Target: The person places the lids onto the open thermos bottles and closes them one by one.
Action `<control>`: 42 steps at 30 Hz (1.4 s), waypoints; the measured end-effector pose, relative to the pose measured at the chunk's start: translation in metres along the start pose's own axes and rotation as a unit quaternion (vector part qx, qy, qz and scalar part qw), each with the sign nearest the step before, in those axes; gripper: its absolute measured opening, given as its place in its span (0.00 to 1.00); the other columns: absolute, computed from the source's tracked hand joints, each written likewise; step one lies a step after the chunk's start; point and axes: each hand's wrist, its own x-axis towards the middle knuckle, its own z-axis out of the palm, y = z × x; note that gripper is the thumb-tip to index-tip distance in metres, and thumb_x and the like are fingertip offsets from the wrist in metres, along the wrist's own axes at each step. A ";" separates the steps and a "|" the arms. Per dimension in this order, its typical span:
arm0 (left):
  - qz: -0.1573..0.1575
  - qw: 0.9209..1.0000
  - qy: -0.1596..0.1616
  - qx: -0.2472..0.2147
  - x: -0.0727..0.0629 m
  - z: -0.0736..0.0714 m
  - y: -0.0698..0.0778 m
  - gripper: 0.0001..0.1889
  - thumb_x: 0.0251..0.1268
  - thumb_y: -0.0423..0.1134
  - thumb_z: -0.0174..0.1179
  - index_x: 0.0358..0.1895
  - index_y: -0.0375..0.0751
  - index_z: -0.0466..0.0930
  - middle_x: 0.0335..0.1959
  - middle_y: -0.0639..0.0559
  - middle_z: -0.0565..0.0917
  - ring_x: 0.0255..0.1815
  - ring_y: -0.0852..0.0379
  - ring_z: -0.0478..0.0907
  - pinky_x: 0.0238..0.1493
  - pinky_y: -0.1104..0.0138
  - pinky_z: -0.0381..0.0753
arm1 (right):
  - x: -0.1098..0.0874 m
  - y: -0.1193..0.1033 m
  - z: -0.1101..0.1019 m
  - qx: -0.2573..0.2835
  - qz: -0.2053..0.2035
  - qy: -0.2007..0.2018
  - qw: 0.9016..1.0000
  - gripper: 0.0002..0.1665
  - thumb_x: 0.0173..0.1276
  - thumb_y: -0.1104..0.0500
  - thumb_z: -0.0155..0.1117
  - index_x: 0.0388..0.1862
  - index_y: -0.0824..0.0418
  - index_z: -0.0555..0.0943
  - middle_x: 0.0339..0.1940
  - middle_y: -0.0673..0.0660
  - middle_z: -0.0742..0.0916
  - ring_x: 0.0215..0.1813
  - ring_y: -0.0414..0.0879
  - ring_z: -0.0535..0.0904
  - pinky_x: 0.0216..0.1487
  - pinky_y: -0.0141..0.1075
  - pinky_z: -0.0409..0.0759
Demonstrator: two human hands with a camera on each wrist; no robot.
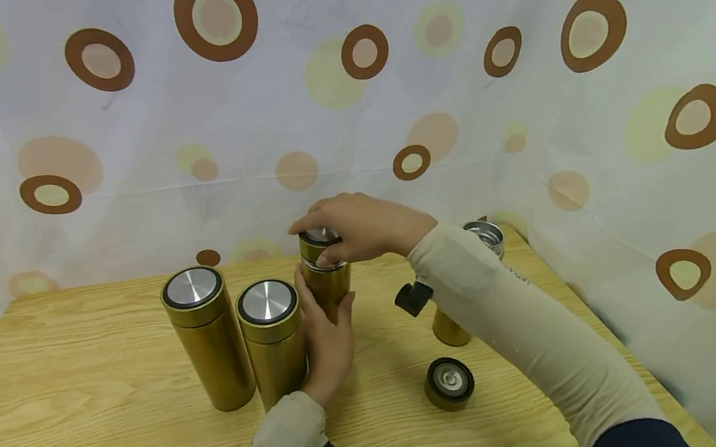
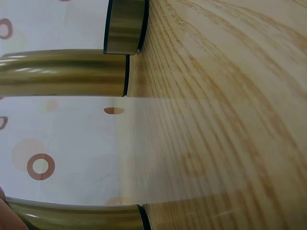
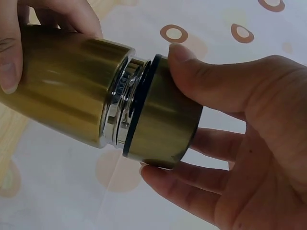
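Near the back of the table, my left hand [image 1: 331,344] grips the body of a gold thermos bottle [image 3: 62,86], its fingers and thumb round the side. My right hand [image 1: 369,225] holds a gold cap [image 3: 168,117] with a black rim at the bottle's mouth, thumb on one side and fingers on the other. Between cap and body, the right wrist view shows a band of the silver threaded neck [image 3: 123,103]. Only a bit of my left thumb [image 2: 10,216] shows in the left wrist view, against the bottle's side.
Two capped gold bottles, one [image 1: 215,360] farther left and one [image 1: 282,361] beside my left hand, stand upright. Right of centre, an uncapped bottle [image 1: 451,329] is partly hidden behind my right forearm. A loose cap [image 1: 449,383] lies nearer me. A dotted curtain [image 1: 342,130] borders the table.
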 end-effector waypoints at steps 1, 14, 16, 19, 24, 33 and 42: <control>-0.001 1.000 0.001 -0.002 0.000 0.000 0.000 0.43 0.70 0.40 0.56 0.77 0.49 0.35 0.74 0.39 0.53 0.73 0.46 0.56 0.70 0.49 0.58 | 0.000 0.000 0.000 -0.001 -0.001 -0.001 1.000 0.33 0.67 0.54 0.66 0.69 0.55 0.70 0.65 0.56 0.77 0.63 0.49 0.73 0.63 0.42 0.72; 0.017 1.000 0.001 -0.004 -0.002 0.000 0.001 0.42 0.70 0.40 0.57 0.77 0.52 0.36 0.74 0.41 0.53 0.74 0.47 0.54 0.72 0.49 0.55 | 0.003 0.001 0.005 -0.006 0.070 0.018 0.997 0.36 0.64 0.37 0.63 0.67 0.53 0.73 0.50 0.56 0.81 0.47 0.47 0.76 0.47 0.40 0.78; 0.019 1.000 0.004 -0.001 -0.001 0.001 0.002 0.43 0.70 0.39 0.57 0.77 0.51 0.37 0.74 0.40 0.53 0.73 0.46 0.54 0.71 0.48 0.55 | 0.005 0.002 0.008 -0.011 0.083 0.031 0.996 0.36 0.64 0.35 0.62 0.64 0.52 0.75 0.49 0.56 0.81 0.45 0.47 0.76 0.44 0.40 0.78; 0.018 1.000 0.009 -0.001 -0.001 0.002 0.002 0.43 0.69 0.38 0.58 0.77 0.49 0.37 0.74 0.39 0.54 0.73 0.45 0.55 0.71 0.48 0.57 | 0.006 0.001 0.012 -0.015 0.100 0.047 0.994 0.34 0.63 0.33 0.60 0.60 0.52 0.78 0.45 0.56 0.81 0.42 0.47 0.76 0.40 0.39 0.77; 0.016 1.000 0.006 -0.002 -0.002 0.002 0.001 0.43 0.69 0.37 0.58 0.77 0.47 0.37 0.74 0.38 0.52 0.73 0.44 0.54 0.71 0.47 0.55 | 0.004 0.002 0.010 -0.014 0.090 0.018 0.996 0.41 0.63 0.31 0.58 0.69 0.50 0.70 0.54 0.59 0.79 0.50 0.50 0.77 0.49 0.41 0.78; 0.001 1.000 0.001 -0.013 0.000 0.001 0.002 0.42 0.70 0.39 0.56 0.77 0.48 0.36 0.74 0.38 0.51 0.73 0.43 0.54 0.71 0.47 0.56 | -0.006 0.011 -0.013 0.056 -0.044 -0.075 0.995 0.37 0.69 0.62 0.62 0.74 0.46 0.62 0.77 0.57 0.59 0.76 0.55 0.54 0.72 0.50 0.60; 0.003 1.000 0.003 -0.016 0.000 0.001 0.001 0.42 0.70 0.41 0.57 0.77 0.50 0.37 0.74 0.37 0.53 0.73 0.43 0.54 0.70 0.46 0.56 | -0.003 0.012 -0.014 0.066 -0.053 -0.095 0.992 0.38 0.67 0.70 0.59 0.73 0.48 0.64 0.74 0.53 0.65 0.73 0.50 0.60 0.69 0.45 0.65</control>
